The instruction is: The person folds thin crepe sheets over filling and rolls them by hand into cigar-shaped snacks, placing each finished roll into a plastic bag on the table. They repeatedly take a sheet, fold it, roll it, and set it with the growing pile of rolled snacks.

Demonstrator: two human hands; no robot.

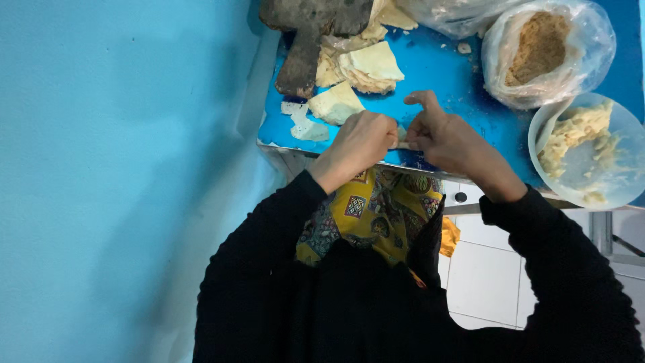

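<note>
Pale dough, a small strip (402, 136), sits pinched between the two hands at the near edge of the blue table (443, 74). Head view: the left hand (359, 144) is curled into a loose fist, knuckles up, fingertips closed on the strip's left end; the right hand (440, 134) pinches the right end with thumb and bent fingers, its index finger cocked up toward 12 o'clock. The strip's long axis runs 9 to 3 o'clock, spanning the narrow gap between the hands, so each hand is equally near, one at each end. Most of the strip is hidden by the fingers; its thickness cannot be told. From the hands, at 11 o'clock, lie cut slabs of pale dough (359, 70), just beside a dark worn wooden paddle (306, 40) that lies with its handle pointing toward 6 o'clock. At 1 o'clock stands a clear plastic bag of brown crumbly filling (541, 47), well apart from the hands. At 3 o'clock, a pale bowl (618, 134) holds yellowish shredded dough bits, overhanging the table edge. Below the hands, black sleeves and a yellow patterned cloth (373, 215) on the person's lap.
</note>
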